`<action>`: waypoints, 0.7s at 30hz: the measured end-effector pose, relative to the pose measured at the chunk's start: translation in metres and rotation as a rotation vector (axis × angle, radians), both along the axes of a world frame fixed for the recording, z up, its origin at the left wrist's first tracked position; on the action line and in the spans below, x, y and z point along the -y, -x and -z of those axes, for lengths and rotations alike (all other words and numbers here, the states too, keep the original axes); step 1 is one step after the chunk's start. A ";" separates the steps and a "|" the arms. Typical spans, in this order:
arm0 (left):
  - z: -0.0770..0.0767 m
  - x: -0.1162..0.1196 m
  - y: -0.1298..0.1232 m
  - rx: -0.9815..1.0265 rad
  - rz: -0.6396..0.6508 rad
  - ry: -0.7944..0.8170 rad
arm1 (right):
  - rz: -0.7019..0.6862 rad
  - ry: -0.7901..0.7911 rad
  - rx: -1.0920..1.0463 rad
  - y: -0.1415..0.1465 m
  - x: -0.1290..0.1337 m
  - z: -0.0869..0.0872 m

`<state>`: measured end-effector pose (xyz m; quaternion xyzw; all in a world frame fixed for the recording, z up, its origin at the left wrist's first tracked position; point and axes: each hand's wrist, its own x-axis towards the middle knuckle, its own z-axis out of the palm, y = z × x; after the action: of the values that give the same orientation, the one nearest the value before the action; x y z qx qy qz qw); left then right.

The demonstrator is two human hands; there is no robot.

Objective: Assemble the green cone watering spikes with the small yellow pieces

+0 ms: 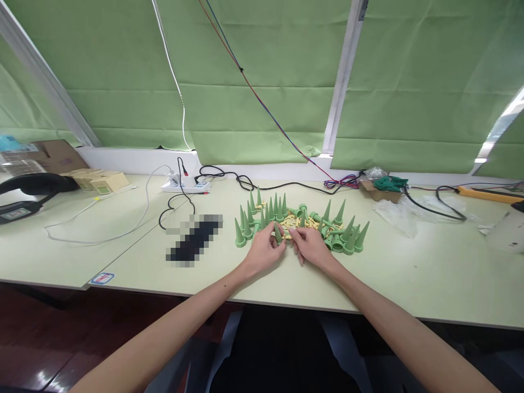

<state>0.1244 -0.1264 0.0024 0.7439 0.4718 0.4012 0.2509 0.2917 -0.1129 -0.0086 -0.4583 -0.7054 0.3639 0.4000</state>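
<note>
Green cone (278, 233) held in the left hand (266, 248), thumb and fingers closed round it, tip tilted up and leftward, just above the near middle of the table (409, 278). Small yellow piece (287, 237) between cone and right hand (313, 246); right thumb and index finger bunched right at it, can't tell if they grip it. Hands near each other, wrists apart. Just behind: heap of yellow pieces (301, 221), partly hidden by the hands. Upright green cones (239, 234) left of the heap; more cones (361, 238) on the right, some standing, some lying on their sides with hollow bases showing. Left of that, dark pixelated patch (194, 240). Farther back: white power strip (186, 186) with cables plugged in, small cardboard box (382, 192) with green cloth (390, 183), clear plastic (395, 215) beside it. Green blinds (262, 114) behind the table.
</note>
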 end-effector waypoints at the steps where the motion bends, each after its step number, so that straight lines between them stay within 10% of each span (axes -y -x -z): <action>1: 0.000 0.000 0.000 0.005 -0.004 -0.002 | 0.005 -0.002 0.000 0.000 0.000 -0.001; 21: 0.001 0.001 0.000 0.025 -0.029 -0.049 | -0.116 0.106 -0.116 -0.001 -0.001 -0.002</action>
<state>0.1246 -0.1275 0.0017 0.7379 0.4695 0.4255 0.2325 0.2923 -0.1122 -0.0063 -0.4153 -0.6861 0.4494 0.3935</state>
